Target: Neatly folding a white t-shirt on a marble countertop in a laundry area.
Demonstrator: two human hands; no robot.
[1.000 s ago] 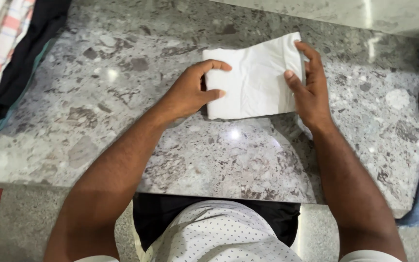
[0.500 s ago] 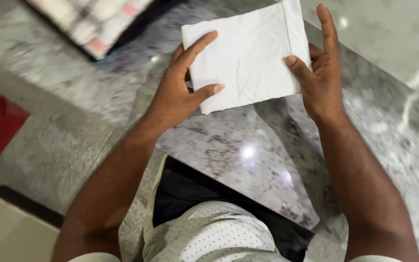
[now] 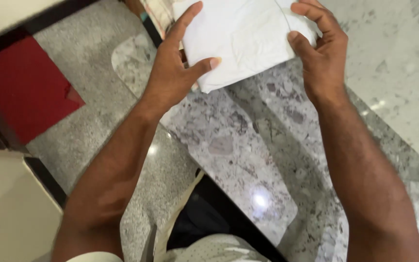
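Folded white cloth [image 3: 241,36] up off the granite slab [image 3: 248,160], held between both hands near top of view, top edge cut off by frame. Left hand [image 3: 173,73] on cloth's left side: thumb across front near lower-left corner, index stretched up along left edge, other fingers tucked behind, so a pinch grip, thumb vs. fingers. Right hand [image 3: 321,56] on right side: thumb pressed on front by the seam line, fingers curled over right edge & round the back, also pinching. Cloth spans the gap betw. the two hands, tilted, lower-left corner dipping toward left thumb, front face turned to camera. Creased, one seam running down near right hand. Slab below, speckled grey, glare spot near bottom, well under the cloth, no contact. Striped fabric [image 3: 156,12] peeking out behind left hand at top, mostly hidden. Red mat [image 3: 23,87] on floor at left, well apart from hands. Dark trousers and dotted white shirt [image 3: 209,250] at bottom edge, up against slab's near rim. Both forearms bare, reaching up from bottom corners.
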